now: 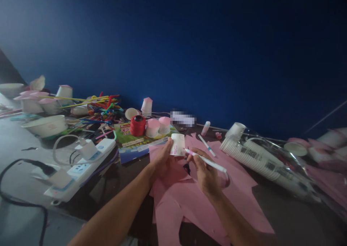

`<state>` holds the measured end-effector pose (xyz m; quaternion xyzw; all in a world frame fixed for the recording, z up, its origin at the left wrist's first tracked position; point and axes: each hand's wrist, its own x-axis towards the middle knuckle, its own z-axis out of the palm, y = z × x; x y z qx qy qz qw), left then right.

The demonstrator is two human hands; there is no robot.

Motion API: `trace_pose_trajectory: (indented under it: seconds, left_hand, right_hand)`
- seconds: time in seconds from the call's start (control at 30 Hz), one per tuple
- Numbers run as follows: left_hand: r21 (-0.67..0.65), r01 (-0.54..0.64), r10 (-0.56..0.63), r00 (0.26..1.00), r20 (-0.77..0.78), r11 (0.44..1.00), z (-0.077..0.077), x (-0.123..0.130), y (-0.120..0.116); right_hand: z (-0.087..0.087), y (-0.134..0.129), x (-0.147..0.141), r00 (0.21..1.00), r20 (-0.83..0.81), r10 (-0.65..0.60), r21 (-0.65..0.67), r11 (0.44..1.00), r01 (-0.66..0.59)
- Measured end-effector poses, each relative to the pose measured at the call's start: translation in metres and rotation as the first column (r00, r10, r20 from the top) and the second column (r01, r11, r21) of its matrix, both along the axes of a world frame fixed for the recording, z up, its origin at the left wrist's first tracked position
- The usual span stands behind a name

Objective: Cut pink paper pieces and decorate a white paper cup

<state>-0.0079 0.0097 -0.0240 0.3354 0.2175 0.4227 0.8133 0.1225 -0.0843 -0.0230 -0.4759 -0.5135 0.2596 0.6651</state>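
1. Holding a paper cup (pixel 178 143) by its left side in the left hand (pixel 163 158), curled around the wall, some fingers hidden from view.
2. Pinching a white marker (pixel 207 161) between thumb and fingers of the right hand (pixel 204 172).
3. From the right hand, to be found leftward and slightly farther from the body: the cup. Nearer to the left hand, by direct contact.
4. Roughly upright along the cup's axis; slanting crosswise to it, from lower right to upper left, along the marker's length.
5. With the marker's tip aimed at the cup's lower right wall, close to pink marks (pixel 176 151); touching or just beside, cannot tell.
6. Beneath both hands, pink paper (pixel 238 191).
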Motion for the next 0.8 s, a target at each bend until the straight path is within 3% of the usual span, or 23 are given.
trace_pose_trajectory:
  seconds: [0.2,0.4,0.8]
  left_hand:
    - [-0.045,-0.043,0.041,0.998,-0.040,0.998,0.005,0.002,-0.002]
    - [-0.027,-0.096,0.094,0.993,-0.075,0.995,0.000,0.003,0.000]
    - [0.002,-0.144,0.144,0.986,-0.087,0.990,0.002,0.003,-0.002]
  right_hand:
    - [0.007,-0.003,-0.004,1.000,0.006,0.004,-0.018,1.000,-0.004]
    - [0.014,-0.006,-0.005,0.998,0.042,0.042,-0.046,0.998,-0.040]
    - [0.011,-0.006,-0.005,0.995,0.026,0.096,-0.066,0.993,-0.094]
